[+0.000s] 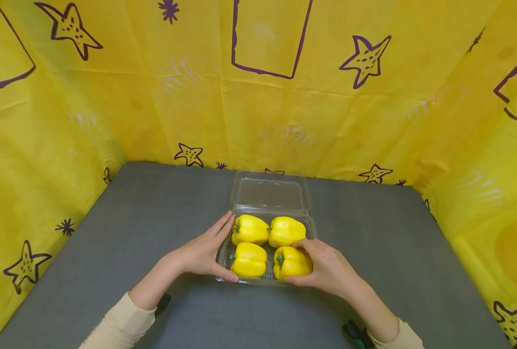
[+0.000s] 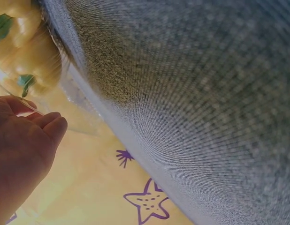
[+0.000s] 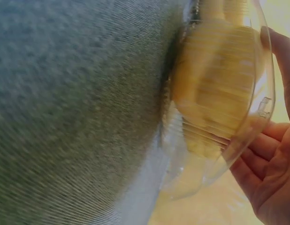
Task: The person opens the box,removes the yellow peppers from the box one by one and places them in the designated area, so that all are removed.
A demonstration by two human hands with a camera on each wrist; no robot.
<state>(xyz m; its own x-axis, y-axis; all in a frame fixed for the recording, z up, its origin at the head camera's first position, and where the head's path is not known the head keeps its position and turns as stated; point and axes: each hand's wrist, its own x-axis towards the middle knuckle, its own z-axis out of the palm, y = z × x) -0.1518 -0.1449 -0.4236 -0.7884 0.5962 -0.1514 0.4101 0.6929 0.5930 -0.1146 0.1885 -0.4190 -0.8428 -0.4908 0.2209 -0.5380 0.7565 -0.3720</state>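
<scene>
Right hand [image 1: 325, 269]: grips near-right pepper [image 1: 293, 263]. Left hand [image 1: 202, 252]: fingers extended along clear container [image 1: 311, 228]. Embossed mark [image 3: 264, 108]: my right-wrist view only. Peppers: four, yellow, inside. Container: one, lid [image 1: 270, 191] open.

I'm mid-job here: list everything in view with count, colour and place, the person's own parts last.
Yellow bell peppers with green stems: 4, yellow, two rows of two inside the container
Hinged clear plastic container: 1, transparent, on the table, its lid open on the far side
Flat dark grey table: 1, grey, under the container
Yellow fabric backdrop with purple starfish drawings: count unclear, yellow, behind and beside the table
Dark wrist-worn pieces: 2, blackish, under the wrists
Cream fabric sleeves: 2, cream, lower picture edge
Left hand: 1, bare, at the container's left rim
Right hand: 1, bare, holding the near-right pepper
</scene>
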